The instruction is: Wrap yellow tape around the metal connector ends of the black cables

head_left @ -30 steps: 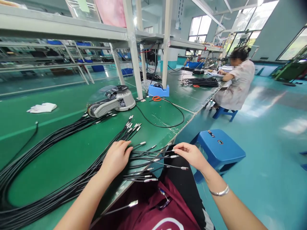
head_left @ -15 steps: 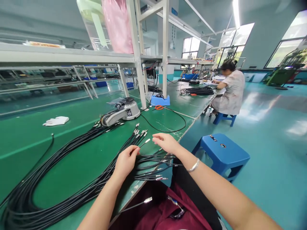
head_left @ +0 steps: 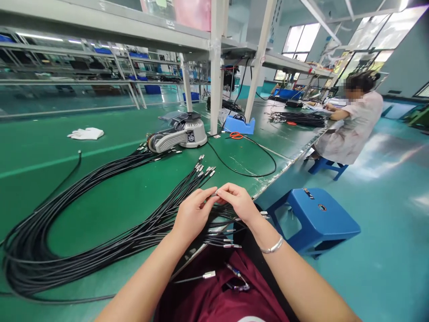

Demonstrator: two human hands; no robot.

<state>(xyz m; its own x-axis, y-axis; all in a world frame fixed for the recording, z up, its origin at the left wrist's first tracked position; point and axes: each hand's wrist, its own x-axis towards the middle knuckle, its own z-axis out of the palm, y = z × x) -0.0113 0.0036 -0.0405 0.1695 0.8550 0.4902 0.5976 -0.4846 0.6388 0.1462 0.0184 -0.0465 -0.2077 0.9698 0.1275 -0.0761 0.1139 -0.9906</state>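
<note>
My left hand [head_left: 191, 210] is closed in a pinch on the end of a black cable, near its metal connector [head_left: 215, 193]. My right hand [head_left: 238, 203] meets it fingertip to fingertip, pinching the same connector, which the fingers mostly hide. Beneath both hands lies a thick bundle of black cables [head_left: 110, 255], looped across the green table, with silver connectors at the ends. Some ends fan out beyond my left hand; others stick out past the table edge under my right hand. One loose cable end [head_left: 209, 274] rests over my lap.
A grey tape machine [head_left: 187, 136] stands behind the cables. Near the shelf post are a blue tape holder [head_left: 239, 125] and orange-handled scissors [head_left: 236, 135]. A white glove [head_left: 86, 133] lies left. On the right stands a blue stool [head_left: 321, 212]; farther off, a co-worker [head_left: 360, 120] sits at the table.
My right hand, earlier apart with loosely curled fingers, has come to the connector held out by my left hand. The view has shifted, so the background sits higher and farther right.
</note>
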